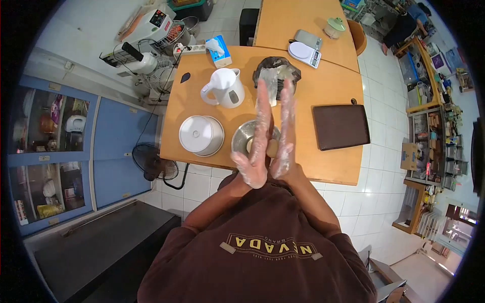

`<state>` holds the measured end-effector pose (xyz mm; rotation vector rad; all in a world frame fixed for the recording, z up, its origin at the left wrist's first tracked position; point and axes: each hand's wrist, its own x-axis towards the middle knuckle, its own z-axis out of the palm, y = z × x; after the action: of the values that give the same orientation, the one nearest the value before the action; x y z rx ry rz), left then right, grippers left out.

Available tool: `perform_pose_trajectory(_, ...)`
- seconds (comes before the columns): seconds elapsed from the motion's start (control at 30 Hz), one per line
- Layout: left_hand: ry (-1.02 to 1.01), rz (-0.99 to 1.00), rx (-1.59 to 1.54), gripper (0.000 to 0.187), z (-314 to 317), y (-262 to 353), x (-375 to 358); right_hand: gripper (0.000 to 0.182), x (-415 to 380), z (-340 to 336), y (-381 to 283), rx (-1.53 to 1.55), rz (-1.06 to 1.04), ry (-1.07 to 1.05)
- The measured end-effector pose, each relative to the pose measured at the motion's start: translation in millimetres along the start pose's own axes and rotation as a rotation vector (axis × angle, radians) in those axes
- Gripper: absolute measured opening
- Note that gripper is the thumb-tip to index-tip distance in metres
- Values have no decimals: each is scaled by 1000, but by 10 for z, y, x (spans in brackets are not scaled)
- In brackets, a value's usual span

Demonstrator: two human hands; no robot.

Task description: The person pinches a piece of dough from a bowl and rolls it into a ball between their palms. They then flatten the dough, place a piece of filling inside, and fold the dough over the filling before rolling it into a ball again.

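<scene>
Your sweatshirt (262, 252) reads "NEVADA"; at centre frame, your gloved hands, left hand (255, 146) and right hand (285, 136), press flat, fingers straight, grasping nothing, above the steel bowl (242, 139).

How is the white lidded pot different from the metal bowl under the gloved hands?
The lidded pot is closed by a white lid; the metal bowl is open. The pot stands fully in view; the bowl is partly hidden behind the left hand and right hand. Both are round and rest on the wooden table.
</scene>
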<state>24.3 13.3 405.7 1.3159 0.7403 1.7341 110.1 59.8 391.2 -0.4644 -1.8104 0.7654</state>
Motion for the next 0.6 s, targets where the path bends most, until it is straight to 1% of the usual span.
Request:
perform_pose_trajectory(0.03, -10, 84, 10, 118, -96, -28, 95, 97, -78, 47, 1, 26, 18, -28)
perform_pose_trajectory(0.1, 6, 51, 48, 116, -152, -61, 84, 97, -178, 136, -125, 119, 93, -96)
perform_pose_trajectory(0.13, 30, -67, 73, 119, -140, -89, -24, 97, -175, 145, -219, 162, 124, -121)
perform_pose_trajectory(0.17, 52, -185, 98, 122, -123, -125, -129, 97, -112, 128, -279, 154, 160, -96)
perform_pose_trajectory(0.27, -14, -34, 99, 117, -82, -215, -87, 96, 49, 68, -281, 132, 212, -19)
perform_pose_trajectory(0.3, -5, -47, 87, 122, -41, -124, -95, 96, 63, 32, -144, 131, 195, 1)
perform_pose_trajectory(0.4, 66, -32, -20, 120, 33, 47, 31, 97, -64, 79, -75, 146, 189, -25)
perform_pose_trajectory(0.47, 107, -16, -157, 109, -12, 40, 96, 98, -188, 157, -162, 173, 202, -75)
perform_pose_trajectory(0.5, 110, -93, -74, 111, -38, -18, 33, 97, -138, 123, -279, 203, 152, -100)
perform_pose_trajectory(0.53, 106, -170, 9, 113, -63, -75, -29, 97, -33, 89, -373, 169, 190, -89)
perform_pose_trajectory(0.57, 33, -160, 82, 114, -83, -127, -89, 98, 76, 52, -464, 134, 228, -76)
perform_pose_trajectory(0.6, 37, -129, 79, 117, -42, -124, -69, 97, 89, 40, -374, 134, 191, -44)
